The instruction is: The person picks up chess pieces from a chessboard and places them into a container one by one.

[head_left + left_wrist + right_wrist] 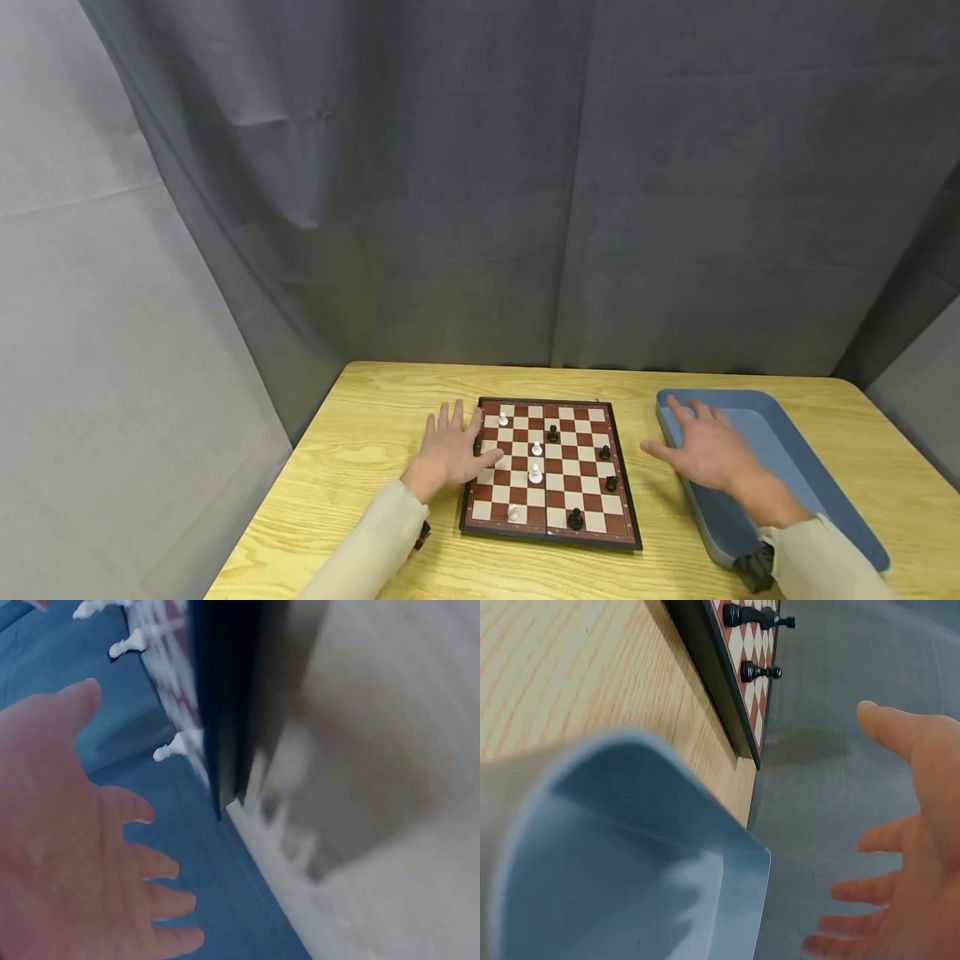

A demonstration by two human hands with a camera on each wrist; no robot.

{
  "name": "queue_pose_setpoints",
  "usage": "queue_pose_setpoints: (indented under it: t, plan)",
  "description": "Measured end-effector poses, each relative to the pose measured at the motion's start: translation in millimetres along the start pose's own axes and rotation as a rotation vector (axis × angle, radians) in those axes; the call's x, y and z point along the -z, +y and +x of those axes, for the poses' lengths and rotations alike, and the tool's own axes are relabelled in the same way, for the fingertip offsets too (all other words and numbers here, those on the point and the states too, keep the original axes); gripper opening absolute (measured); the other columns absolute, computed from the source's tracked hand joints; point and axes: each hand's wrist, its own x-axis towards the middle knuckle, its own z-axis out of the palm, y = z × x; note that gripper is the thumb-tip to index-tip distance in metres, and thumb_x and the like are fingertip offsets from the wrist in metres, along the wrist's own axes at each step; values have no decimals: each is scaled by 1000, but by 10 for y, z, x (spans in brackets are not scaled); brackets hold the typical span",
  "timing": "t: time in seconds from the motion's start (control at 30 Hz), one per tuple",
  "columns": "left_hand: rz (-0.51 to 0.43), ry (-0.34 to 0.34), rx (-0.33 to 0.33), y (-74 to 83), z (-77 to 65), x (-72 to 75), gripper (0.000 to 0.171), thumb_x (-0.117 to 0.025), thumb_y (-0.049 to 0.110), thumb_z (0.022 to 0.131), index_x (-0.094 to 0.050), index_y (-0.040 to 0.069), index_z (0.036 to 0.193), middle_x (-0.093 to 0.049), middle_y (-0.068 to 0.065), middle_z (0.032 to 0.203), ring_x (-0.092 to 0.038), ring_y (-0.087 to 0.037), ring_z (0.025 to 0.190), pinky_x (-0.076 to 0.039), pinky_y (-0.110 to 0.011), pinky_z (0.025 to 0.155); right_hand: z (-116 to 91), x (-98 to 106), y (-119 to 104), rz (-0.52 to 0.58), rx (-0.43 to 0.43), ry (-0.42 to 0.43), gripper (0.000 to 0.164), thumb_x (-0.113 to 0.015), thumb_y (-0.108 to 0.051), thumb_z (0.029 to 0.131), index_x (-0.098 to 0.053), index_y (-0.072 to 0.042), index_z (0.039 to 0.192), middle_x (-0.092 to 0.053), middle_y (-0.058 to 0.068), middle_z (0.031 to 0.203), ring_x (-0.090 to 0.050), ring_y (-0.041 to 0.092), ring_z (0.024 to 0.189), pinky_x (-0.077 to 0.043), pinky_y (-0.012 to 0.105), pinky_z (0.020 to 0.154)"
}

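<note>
A brown-and-white chessboard (568, 482) with a dark rim lies on the table. White chess pieces (535, 473) stand on its left half and black ones (575, 519) on its right half, several of each. My left hand (448, 454) hovers at the board's left edge, fingers spread and holding nothing. In the left wrist view a white piece (172, 746) shows beyond the thumb. My right hand (705, 446) is over the left side of a blue tray (821, 492), its fingers apart and nothing in them. A black piece (759, 672) appears upper middle in the right wrist view.
The wooden table (360, 467) carries the board, with the tray to its right. A dark grey curtain (465, 183) hangs behind the table's far edge. Light grey cloth (112, 333) hangs at the left.
</note>
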Motion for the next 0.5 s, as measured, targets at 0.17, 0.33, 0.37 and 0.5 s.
queue_pose_setpoints:
  t: [0.17, 0.33, 0.37, 0.5]
  plan:
    - [-25, -40, -64, 26, -82, -129, 81, -36, 66, 92, -23, 14, 152, -13, -21, 155, -10, -41, 140, -12, -57, 111, -46, -10, -69, 63, 24, -3, 103, -49, -73, 82, -30, 7, 145, -30, 40, 136, -28, 62, 118, -30, 74, 86]
    - [-41, -63, -93, 58, -139, -173, 79, -36, 65, 93, -24, 14, 152, -14, -19, 155, -12, -39, 141, -14, -56, 111, -64, -56, -109, 91, 38, -11, 100, -49, -72, 83, -33, 7, 143, -34, 36, 136, -32, 57, 118, -33, 71, 87]
    - [-42, -71, -94, 62, -145, -176, 78, -35, 65, 93, -24, 14, 152, -13, -18, 155, -12, -39, 141, -14, -56, 111, -67, -70, -116, 95, 45, -8, 99, -50, -71, 83, -34, 7, 143, -35, 36, 135, -33, 57, 117, -34, 70, 87]
    - [-37, -99, -104, 67, -164, -189, 78, -34, 65, 93, -23, 15, 152, -11, -17, 156, -12, -38, 141, -15, -54, 111, -94, -114, -159, 127, 63, -9, 93, -55, -65, 84, -38, 6, 140, -39, 37, 132, -37, 57, 115, -36, 69, 86]
